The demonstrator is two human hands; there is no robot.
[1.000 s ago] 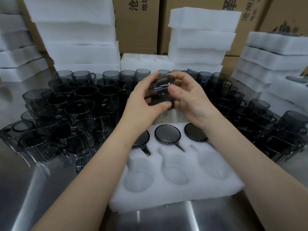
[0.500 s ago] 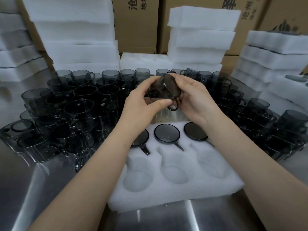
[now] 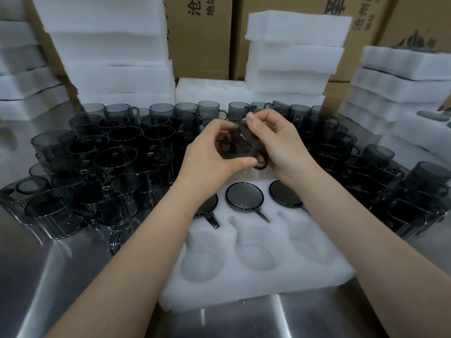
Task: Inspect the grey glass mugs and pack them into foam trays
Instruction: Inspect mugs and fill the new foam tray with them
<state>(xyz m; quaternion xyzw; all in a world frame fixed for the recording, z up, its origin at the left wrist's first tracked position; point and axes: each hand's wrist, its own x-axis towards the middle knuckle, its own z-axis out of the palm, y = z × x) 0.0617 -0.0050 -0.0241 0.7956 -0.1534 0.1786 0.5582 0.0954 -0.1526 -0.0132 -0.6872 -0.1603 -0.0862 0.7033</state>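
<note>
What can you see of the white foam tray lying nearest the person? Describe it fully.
The foam tray is white, soft-looking and rectangular, lying flat on the steel table. It has six mug-shaped pockets in two rows: the far three each hold a grey mug, sunk into the foam; the near three are empty.

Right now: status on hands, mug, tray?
Left hand and right hand both grip one grey mug, lifted clear of the foam tray. Far row holds three mugs; near pockets empty, unobstructed.

Left hand (image 3: 207, 152) and right hand (image 3: 280, 145) hold a grey mug (image 3: 240, 145) above the foam tray (image 3: 256, 286).
</note>
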